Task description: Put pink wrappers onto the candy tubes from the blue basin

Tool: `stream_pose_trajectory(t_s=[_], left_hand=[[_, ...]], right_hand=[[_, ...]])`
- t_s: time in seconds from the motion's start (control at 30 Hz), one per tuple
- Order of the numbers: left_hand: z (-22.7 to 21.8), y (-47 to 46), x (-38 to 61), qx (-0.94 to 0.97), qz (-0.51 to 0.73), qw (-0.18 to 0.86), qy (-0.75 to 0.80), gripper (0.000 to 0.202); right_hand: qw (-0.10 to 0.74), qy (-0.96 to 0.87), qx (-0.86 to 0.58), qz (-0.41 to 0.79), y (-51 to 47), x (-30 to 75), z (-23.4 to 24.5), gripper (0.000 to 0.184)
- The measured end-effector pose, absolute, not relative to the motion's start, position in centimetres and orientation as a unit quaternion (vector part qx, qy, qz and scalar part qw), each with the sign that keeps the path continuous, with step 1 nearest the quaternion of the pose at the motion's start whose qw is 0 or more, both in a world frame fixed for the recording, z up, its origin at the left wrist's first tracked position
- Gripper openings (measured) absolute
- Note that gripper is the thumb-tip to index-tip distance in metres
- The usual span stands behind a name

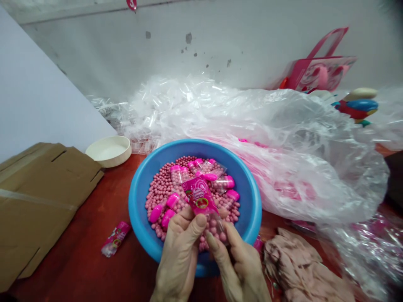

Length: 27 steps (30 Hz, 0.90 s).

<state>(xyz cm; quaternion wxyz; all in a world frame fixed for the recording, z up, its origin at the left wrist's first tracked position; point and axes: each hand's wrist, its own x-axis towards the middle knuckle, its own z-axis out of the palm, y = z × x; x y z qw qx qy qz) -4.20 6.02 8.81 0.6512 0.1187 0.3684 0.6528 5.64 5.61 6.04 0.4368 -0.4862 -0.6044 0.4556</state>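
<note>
My left hand (pixel 181 247) and my right hand (pixel 237 262) are both closed on a small clear container of pink balls with a printed pink wrapper (pixel 199 193) on its far end. My left thumb presses by the wrapper's near edge, while my right thumb and fingers pinch the clear lower part. Below them stands a blue basin (pixel 137 209), filled with loose pink balls (pixel 160 184). Several clear containers with bright pink caps (pixel 174 200) lie on those balls. The far fingers of both hands are partly hidden.
A wrapped container (pixel 116 239) lies on the red table (pixel 91 268), left of the basin. Cardboard (pixel 40 201) and a white round lid (pixel 109 151) are farther left. Clear plastic bags (pixel 302 147) fill the back and right. A crumpled cloth (pixel 302 268) sits at the front right.
</note>
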Motion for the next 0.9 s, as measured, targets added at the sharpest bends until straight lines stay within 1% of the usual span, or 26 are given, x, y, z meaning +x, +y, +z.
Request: stream_pose_trajectory(t_s=[0.07,0.23,0.3,0.43,0.7,0.83,0.9], left_hand=[[8.8,6.0,-4.1,0.137,0.647,0.645,0.382,0.016],[8.7,6.1,-4.0,0.148,0.631,0.646,0.404,0.017],[8.6,6.0,-4.0,0.153,0.617,0.655,0.408,0.018],[8.3,5.8,-3.8,0.163,0.598,0.675,0.400,0.024],[8.0,5.8,-3.9,0.187,0.584,0.686,0.392,0.024],[8.1,5.4,-4.0,0.179,0.588,0.688,0.386,0.025],[8.3,4.9,-4.0,0.166,0.599,0.682,0.386,0.023]], right_hand=[[0.441,-0.571,-0.507,0.472,5.8,5.4,6.3,0.025],[0.407,-0.467,-0.452,0.642,6.7,5.5,7.1,0.036],[0.400,-0.450,-0.439,0.668,6.9,5.5,7.3,0.039],[0.406,-0.450,-0.427,0.671,7.1,5.4,7.2,0.040],[0.407,-0.455,-0.397,0.685,7.6,5.3,7.1,0.045],[0.417,-0.478,-0.391,0.667,7.4,5.4,6.7,0.035],[0.429,-0.502,-0.382,0.646,7.2,5.5,6.4,0.033]])
